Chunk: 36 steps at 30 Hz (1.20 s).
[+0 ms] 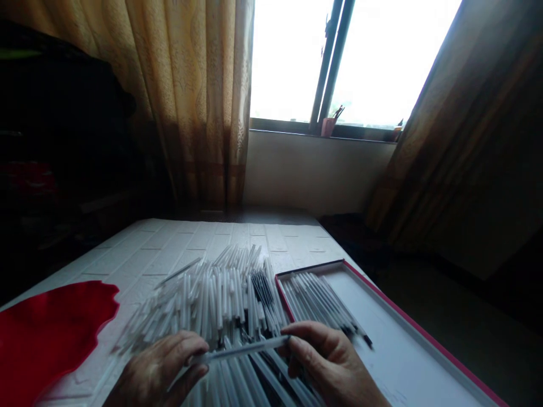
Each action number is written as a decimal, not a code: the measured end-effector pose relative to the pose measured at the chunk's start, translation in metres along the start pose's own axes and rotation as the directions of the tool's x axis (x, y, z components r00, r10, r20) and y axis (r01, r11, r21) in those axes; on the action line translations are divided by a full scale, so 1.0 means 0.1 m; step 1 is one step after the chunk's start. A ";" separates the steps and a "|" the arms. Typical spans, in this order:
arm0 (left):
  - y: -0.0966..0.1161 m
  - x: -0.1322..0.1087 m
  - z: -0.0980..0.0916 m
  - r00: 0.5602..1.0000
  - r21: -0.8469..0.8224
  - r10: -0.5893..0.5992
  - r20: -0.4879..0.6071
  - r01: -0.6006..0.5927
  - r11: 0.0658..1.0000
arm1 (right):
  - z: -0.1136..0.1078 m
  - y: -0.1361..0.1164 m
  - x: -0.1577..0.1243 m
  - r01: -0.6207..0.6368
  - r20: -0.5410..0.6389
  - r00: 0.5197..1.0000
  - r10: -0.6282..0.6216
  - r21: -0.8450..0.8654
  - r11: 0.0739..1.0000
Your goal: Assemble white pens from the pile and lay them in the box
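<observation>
My left hand (163, 367) pinches one end of a slim translucent plastic tube (246, 349). My right hand (324, 359) grips the tube's other end between thumb and fingers, so it lies nearly level across the view. Whether anything sits inside the tube cannot be made out. Beneath and beyond both hands spreads a large pile of similar clear tubes (220, 294). Among them is a bundle of thin dark sticks (263, 288). Close to my right hand, a row of filled tubes with dark tips (318, 302) rests in a shallow red-edged tray (394, 339).
A red scalloped-edged sheet or mat (55, 333) lies at the left of the white brick-patterned table (169, 240). Behind the table are a curtain (190, 102) and a window. A pink cup with thin sticks (328, 126) stands on the sill.
</observation>
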<state>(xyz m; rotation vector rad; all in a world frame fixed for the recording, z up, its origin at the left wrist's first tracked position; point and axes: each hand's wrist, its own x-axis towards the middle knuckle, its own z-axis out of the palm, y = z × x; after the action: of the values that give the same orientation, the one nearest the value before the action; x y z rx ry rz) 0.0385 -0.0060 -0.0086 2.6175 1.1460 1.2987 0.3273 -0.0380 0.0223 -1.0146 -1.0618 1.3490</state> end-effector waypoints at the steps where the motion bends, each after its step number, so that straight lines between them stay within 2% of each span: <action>1: 0.01 0.01 -0.01 1.000 0.008 -0.003 0.000 0.003 1.000 | 0.00 0.00 0.00 0.003 -0.006 1.000 -0.003 -0.012 1.000; 10: 0.06 0.06 -0.10 0.997 0.015 0.001 0.076 -0.002 1.000 | -0.02 0.03 -0.02 0.027 -0.059 0.998 -0.031 -0.065 0.997; 14: 0.10 0.10 -0.11 0.995 -0.053 -0.017 0.098 0.022 0.998 | -0.04 0.12 -0.03 0.060 -0.076 0.995 -0.069 -0.105 0.993; 19: 0.16 0.16 -0.13 0.993 -0.156 -0.030 0.117 0.048 0.987 | -0.03 0.10 -0.02 0.041 -0.071 0.996 -0.052 -0.139 0.989; 23: 0.12 0.14 -0.10 0.996 -0.157 0.026 0.087 -0.012 0.988 | -0.02 0.05 -0.01 0.034 -0.054 0.998 -0.041 -0.127 0.991; 28: 0.00 0.02 -0.01 0.983 -0.114 0.052 0.174 -0.032 0.993 | -0.01 0.01 -0.01 0.013 -0.062 0.998 -0.021 -0.111 0.994; 36: 0.02 0.04 -0.07 0.988 -0.094 -0.013 0.155 0.027 0.995 | -0.02 0.06 -0.03 0.027 -0.067 0.997 -0.036 -0.132 0.991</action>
<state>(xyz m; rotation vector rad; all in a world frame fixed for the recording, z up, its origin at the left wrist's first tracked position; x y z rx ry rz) 0.0363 -0.0066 -0.0004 2.5775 1.0562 1.0958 0.3277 -0.0409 0.0157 -1.1282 -1.1212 1.2230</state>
